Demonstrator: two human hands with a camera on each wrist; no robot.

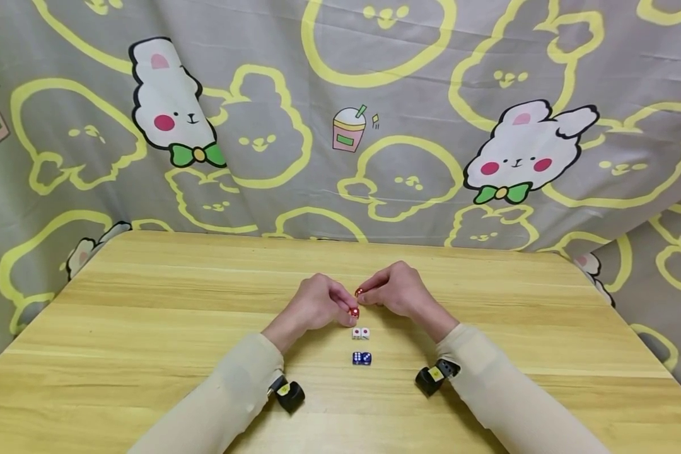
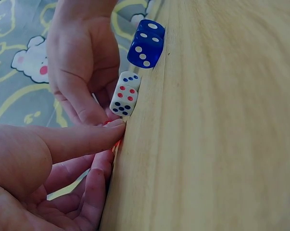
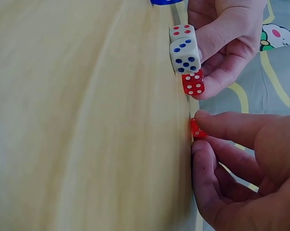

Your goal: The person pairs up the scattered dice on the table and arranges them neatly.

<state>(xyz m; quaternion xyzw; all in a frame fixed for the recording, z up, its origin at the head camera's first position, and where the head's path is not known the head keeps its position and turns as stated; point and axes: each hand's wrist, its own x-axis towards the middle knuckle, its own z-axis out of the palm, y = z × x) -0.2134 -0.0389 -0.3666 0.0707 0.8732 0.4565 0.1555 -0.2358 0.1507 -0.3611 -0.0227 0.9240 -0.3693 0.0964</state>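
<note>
Between thumb and fingers my left hand [image 1: 321, 304] pinches a red die [image 1: 354, 313] on the table. Slightly farther back, my right hand [image 1: 398, 290] pinches another red die [image 1: 359, 292]; in the right wrist view this second red die [image 3: 198, 128] shows between thumb and fingertip, a small gap from the first one [image 3: 193, 83]. Nearer the front lie two white dice [image 1: 360, 333] side by side. In front of those, two blue dice [image 1: 361, 358] also sit touching. The left thumb mostly hides the red dice in the left wrist view.
All of this is on a light wooden table [image 1: 147, 328]. Behind its far edge hangs a grey curtain [image 1: 295, 126] with cartoon prints. A black wrist camera [image 1: 289, 395] sits at the left cuff, another camera [image 1: 429, 379] at the right cuff.
</note>
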